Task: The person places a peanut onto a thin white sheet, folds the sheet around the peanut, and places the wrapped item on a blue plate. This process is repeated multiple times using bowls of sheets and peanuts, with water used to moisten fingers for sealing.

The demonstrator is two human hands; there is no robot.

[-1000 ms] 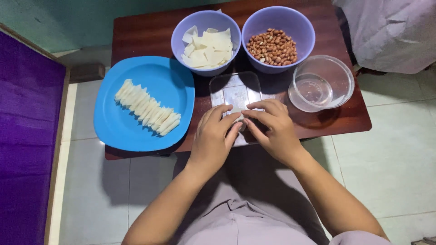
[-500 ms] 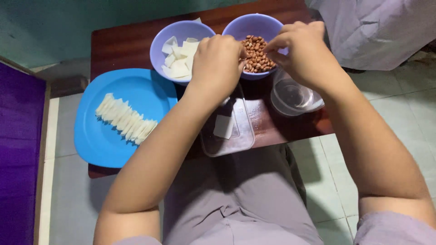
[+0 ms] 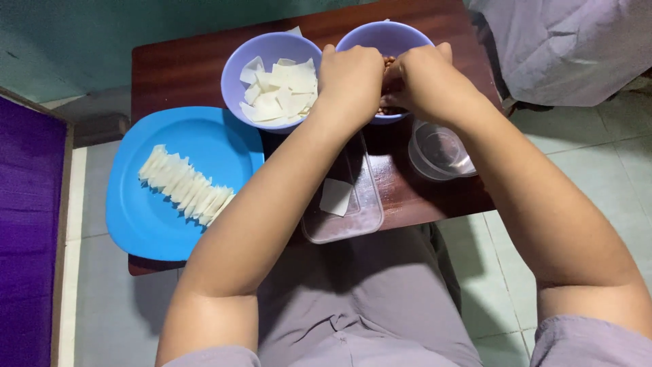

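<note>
Head view: dark wooden table [image 3: 170, 68] on pale tiled floor [image 3: 584, 177]

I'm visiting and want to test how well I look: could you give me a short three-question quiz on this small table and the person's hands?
1. True or false: both hands are at the purple bowl of peanuts.
2. What lies on the blue plate? A) a row of folded white wrappers B) peanuts C) water
3. Fill in: one white square wrapper lies on the clear ____ at the table's near edge.

Key:
1. True: the left hand and right hand meet over it.
2. A, the folded wrappers.
3. Tray.
</note>
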